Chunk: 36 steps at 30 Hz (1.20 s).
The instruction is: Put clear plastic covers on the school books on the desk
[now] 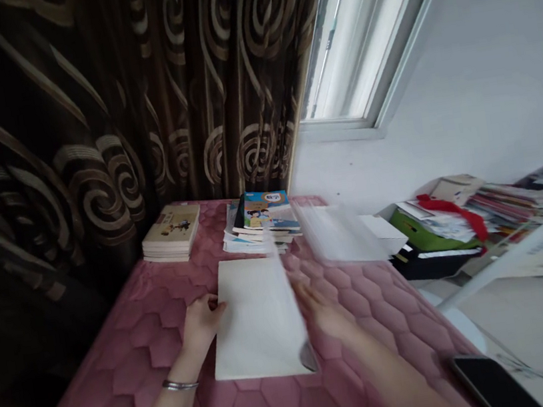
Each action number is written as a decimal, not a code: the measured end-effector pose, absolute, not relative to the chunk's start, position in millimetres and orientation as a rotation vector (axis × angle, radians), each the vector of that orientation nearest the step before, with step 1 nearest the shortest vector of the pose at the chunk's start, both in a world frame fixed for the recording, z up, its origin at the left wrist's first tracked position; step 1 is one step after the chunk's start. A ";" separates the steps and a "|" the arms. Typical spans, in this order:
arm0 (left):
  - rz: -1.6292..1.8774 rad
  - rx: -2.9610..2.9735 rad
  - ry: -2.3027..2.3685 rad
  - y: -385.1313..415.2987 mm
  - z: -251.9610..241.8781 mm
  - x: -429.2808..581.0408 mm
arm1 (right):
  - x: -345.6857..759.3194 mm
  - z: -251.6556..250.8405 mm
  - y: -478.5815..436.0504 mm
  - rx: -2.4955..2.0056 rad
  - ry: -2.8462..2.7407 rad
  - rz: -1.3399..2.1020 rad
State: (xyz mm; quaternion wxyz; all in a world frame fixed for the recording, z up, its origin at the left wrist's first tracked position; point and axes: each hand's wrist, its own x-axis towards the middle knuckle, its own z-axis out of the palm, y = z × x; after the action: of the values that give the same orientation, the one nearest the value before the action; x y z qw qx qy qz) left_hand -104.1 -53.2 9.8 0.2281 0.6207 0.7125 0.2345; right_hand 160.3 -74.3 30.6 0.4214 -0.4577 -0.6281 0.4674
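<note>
A white, flat book or pad (255, 320) lies on the pink padded cover in front of me; its exact kind is unclear. My left hand (204, 317) pinches its left edge, thumb on top and fingers curled. At the right edge is my right hand (319, 308), smeared by motion, so its grip does not show. A blurred, see-through strip (271, 240) rises from the upper right corner. The lower right corner (307, 357) looks dark and slightly curled.
Behind lie a stack of beige books (172, 234) and a pile topped by a blue textbook (267, 211). Clear plastic sheets (341, 234) lie at the right. A phone (491, 381) sits near the right edge. Papers and a green folder (414, 234) crowd beyond the pink table cover (153, 331).
</note>
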 end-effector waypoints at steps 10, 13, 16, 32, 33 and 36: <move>0.567 1.747 1.988 -47.9 6.3 -113.7 | 91.5 -1.6 -85.3 -1.511 -2.548 0.415; 0.584 1.744 1.989 -48.8 6.6 -112.6 | 91.6 -5.9 -87.0 -1.494 -2.576 0.367; 0.607 1.736 1.950 -51.3 8.0 -109.8 | 90.6 -10.0 -86.9 -1.408 -2.608 0.369; 0.480 1.766 1.890 -49.4 7.4 -115.5 | 27.7 -9.0 30.0 -1.424 -2.630 0.192; 0.475 1.757 1.884 -48.7 6.8 -116.4 | 25.8 -9.0 31.0 -1.439 -2.619 0.194; 0.485 1.718 1.876 -47.1 6.2 -118.8 | 24.2 -9.1 20.5 -1.451 -2.624 0.224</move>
State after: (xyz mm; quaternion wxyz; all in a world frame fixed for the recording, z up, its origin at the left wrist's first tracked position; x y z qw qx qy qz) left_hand -118.8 -47.1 6.2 0.2723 0.6384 0.6970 0.1803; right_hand 24.2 20.5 -9.1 0.0672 -0.4813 -0.8708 0.0744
